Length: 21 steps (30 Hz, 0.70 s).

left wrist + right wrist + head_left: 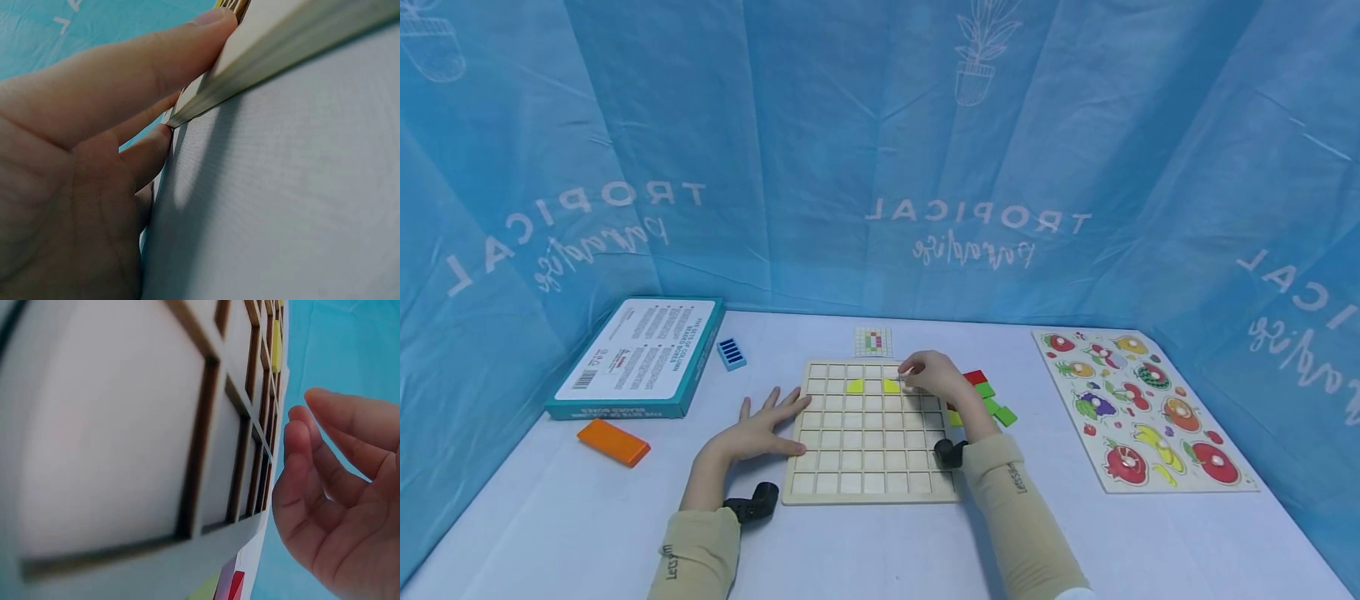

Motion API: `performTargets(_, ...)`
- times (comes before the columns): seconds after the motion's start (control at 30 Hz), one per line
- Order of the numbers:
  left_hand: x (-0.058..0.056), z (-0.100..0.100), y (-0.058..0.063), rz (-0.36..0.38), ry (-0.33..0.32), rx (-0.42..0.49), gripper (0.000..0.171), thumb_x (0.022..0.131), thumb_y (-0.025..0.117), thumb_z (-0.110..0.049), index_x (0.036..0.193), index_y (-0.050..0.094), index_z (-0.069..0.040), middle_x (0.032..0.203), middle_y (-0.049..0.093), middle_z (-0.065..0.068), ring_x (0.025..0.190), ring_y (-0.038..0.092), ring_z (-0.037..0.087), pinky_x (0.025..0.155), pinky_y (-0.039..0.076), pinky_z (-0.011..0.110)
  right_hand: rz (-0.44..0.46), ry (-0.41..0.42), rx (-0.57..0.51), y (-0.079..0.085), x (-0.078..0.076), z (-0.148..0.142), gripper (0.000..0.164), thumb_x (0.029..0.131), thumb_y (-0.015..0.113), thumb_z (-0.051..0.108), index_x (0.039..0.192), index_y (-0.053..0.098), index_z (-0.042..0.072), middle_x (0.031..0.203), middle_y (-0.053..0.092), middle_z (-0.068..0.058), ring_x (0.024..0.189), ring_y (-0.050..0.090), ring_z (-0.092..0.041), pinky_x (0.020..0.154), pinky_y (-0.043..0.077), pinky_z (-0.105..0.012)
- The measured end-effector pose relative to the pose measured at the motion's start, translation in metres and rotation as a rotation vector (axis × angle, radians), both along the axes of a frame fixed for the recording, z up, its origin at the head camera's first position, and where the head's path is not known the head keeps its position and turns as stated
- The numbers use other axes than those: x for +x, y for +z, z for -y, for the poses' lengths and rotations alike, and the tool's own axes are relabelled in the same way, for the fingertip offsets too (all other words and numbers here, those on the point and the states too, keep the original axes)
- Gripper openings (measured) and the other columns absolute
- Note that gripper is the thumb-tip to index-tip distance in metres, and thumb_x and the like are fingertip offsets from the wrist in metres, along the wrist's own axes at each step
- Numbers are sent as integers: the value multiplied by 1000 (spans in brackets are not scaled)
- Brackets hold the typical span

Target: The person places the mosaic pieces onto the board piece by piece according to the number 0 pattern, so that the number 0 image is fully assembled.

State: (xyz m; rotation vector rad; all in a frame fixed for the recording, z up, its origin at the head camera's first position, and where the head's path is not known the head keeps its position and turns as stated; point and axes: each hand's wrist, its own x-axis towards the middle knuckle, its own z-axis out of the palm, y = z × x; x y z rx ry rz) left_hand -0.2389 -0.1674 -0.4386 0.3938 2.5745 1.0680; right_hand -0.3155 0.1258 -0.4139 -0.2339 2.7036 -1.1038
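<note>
A pale wooden grid board [827,502] lies on the table, divided into small square cells. Two yellow square tiles sit in one of its upper rows, the left tile [855,386] apart from the right tile [891,387]. My left hand [758,433] rests with fingers spread against the board's left edge, its thumb [187,50] touching the rim. Over the board's upper right is my right hand [934,373], its fingertips close to the right yellow tile. Its fingers [299,440] are bent loosely, and nothing shows between them and the thumb.
Several red, green and yellow tiles [1006,415] lie right of the board, partly behind my right arm. A small pattern card [862,342] lies behind it. Leftward are a blue slotted piece [731,353], an orange block [613,442] and a teal box [640,350]; rightward, a fruit puzzle [1150,433].
</note>
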Motion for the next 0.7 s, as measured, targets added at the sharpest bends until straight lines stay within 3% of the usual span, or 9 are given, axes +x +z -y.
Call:
performTargets(0.2,0,0,0,-1,-4,-2,90,71,74,-34,144,30,-7,153,12,17,139,-10,39,103,-24,57,3,-7,-47,-2,0,-10,16,85,63,9,100,67,8,91,60,-6,78,56,-18,68,50,-28)
performTargets(0.7,-1,1,-1,-6,-3,-12,90,71,74,-35,145,30,-8,153,12,17,139,-10,40,102,-25,57,4,-82,-19,-2,2,-34,18,85,63,11,103,66,9,96,61,-8,84,55,-20,72,50,-31)
